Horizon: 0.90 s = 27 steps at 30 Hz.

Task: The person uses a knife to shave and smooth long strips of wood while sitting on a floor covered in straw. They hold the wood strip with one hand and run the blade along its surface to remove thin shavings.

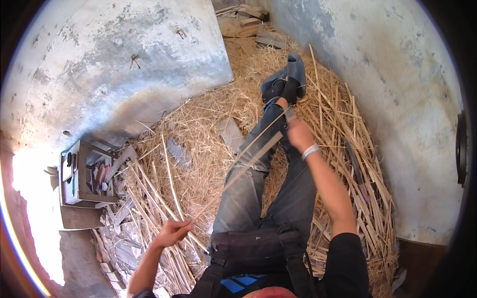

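Note:
I sit on straw with my legs in grey jeans [253, 188] stretched out and dark shoes [288, 79] at the far end. My left hand [171, 232] grips the near end of a long thin cane strip [238, 171] that runs diagonally up across my thigh. My right hand [298, 133], with a white band on the wrist, holds a flat blade [261, 149] by its handle, laid against the strip near its far end.
Straw and split cane strips [367, 198] cover the floor between grey plastered walls [124, 54]. A wooden tool box [84, 174] stands at the left by scrap pieces. Flat stones [231, 131] lie in the straw; planks [248, 25] are stacked at the back.

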Available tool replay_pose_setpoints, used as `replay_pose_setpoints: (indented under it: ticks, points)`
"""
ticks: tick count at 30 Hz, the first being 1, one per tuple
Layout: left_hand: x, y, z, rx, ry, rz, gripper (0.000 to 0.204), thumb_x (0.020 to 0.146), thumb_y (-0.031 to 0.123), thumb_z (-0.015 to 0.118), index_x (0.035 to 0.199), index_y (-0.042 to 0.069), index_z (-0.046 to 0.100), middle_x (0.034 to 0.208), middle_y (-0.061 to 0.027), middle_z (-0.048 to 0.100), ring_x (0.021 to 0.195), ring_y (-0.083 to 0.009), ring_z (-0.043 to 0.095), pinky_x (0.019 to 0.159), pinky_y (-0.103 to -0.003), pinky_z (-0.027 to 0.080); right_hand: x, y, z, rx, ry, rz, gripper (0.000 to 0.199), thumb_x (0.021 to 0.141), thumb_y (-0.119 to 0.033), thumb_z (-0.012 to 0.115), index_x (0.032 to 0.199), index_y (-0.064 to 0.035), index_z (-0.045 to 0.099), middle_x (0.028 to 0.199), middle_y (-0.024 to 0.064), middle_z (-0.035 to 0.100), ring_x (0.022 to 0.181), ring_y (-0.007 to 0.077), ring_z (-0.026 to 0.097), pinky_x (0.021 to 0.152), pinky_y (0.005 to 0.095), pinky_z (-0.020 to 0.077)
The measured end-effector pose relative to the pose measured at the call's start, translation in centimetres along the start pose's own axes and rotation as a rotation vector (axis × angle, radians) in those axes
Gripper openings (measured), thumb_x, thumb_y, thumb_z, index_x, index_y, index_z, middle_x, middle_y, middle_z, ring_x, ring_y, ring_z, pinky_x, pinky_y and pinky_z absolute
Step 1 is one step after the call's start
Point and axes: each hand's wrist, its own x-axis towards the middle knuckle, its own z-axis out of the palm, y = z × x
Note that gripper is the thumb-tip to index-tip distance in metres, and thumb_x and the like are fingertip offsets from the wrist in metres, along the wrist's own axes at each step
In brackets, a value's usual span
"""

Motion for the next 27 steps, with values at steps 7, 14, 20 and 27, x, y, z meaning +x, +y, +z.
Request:
replay_pose_setpoints:
  ticks: [7,14,20,27]
  points:
    - [-0.1,-1.0,1.9,-0.376,-0.048,-0.006,0.036,0.11,0.019,0.052,0.131,-0.007,0.063,0.061,0.0051,0.037,0.05,-0.0063,0.036,0.046,-0.025,0.03,6.4,11.4,-11.4,0.051,0.261,0.25,0.064,0.112,-0.048,0.035,0.069,-0.0039,0.052,0.058,0.0084,0.048,0.049,0.0279,0.039,0.051,0.0452,0.0327]
    - [11.6,7.1,7.0,-0.758,-0.173,-0.047,0.036,0.111,0.023,0.049,0.134,-0.003,0.057,0.067,0.0051,0.033,0.051,-0.0056,0.03,0.045,-0.023,0.024,0.7,-1.3,-10.5,0.361,0.182,-0.163,0.063,0.109,-0.051,0.039,0.066,-0.0061,0.044,0.056,0.0061,0.038,0.053,0.0225,0.036,0.055,0.0403,0.0312]
    - [18.6,9.8,11.3,-0.776,-0.282,-0.049,0.034,0.111,0.025,0.05,0.132,0.0,0.058,0.07,0.0061,0.035,0.05,-0.0037,0.029,0.043,-0.022,0.021,-10.7,-8.5,-5.7,0.168,-0.325,-0.268,0.059,0.106,-0.049,0.045,0.078,-0.0043,0.07,0.075,0.0245,0.069,0.071,0.0464,0.068,0.068,0.0565,0.0552]
    - [20.0,9.1,12.0,-0.707,-0.255,-0.069,0.034,0.11,0.026,0.052,0.131,0.001,0.06,0.07,0.0056,0.037,0.05,-0.004,0.03,0.043,-0.022,0.021,-14.7,-9.8,-2.6,0.074,-0.415,-0.321,0.058,0.106,-0.05,0.044,0.082,-0.0049,0.071,0.07,0.0242,0.069,0.065,0.0446,0.068,0.061,0.0554,0.0548]
